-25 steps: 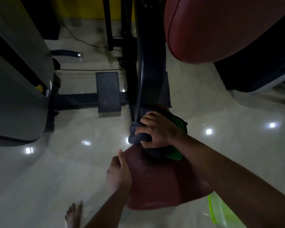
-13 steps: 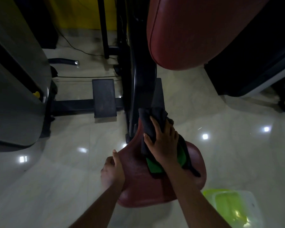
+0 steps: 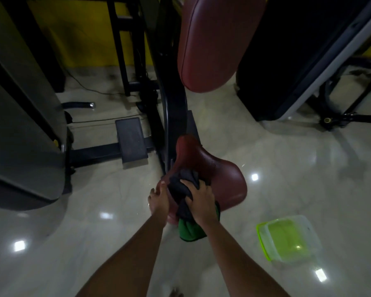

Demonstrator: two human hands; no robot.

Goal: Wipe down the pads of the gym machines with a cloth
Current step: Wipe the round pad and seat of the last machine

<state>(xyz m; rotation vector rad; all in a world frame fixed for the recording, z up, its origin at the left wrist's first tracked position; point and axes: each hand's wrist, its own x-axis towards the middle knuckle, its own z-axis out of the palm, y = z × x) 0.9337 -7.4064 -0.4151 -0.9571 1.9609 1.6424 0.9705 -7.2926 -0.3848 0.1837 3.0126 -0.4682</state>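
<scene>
**Seat pad mid-wipe, back pad not yet reached**

The right hand [image 3: 199, 199] grips a bunched cloth [image 3: 183, 189], dark on top with a green part hanging off the near edge of the seat pad [image 3: 223, 174], and presses it onto the near left part of that red-brown pad. The left hand [image 3: 157, 199] rests against the pad's left edge, thumb up on the rim and fingers curled toward the underside, apparently steadying it; whether the fingers close fully under the pad is hidden.

The step in hand looks like wiping the seat surface. The far nose of the pad and its right half lie uncovered by the cloth, so the next move likely calls for sweeping the cloth across to the right edge and up toward the black frame [image 3: 171, 116]. The upright back pad [image 3: 214, 43] above appears to be next in turn. A green-rimmed plastic tub [image 3: 287, 239] sits on the floor [image 3: 308, 168] to the right, well apart from the seat
</scene>
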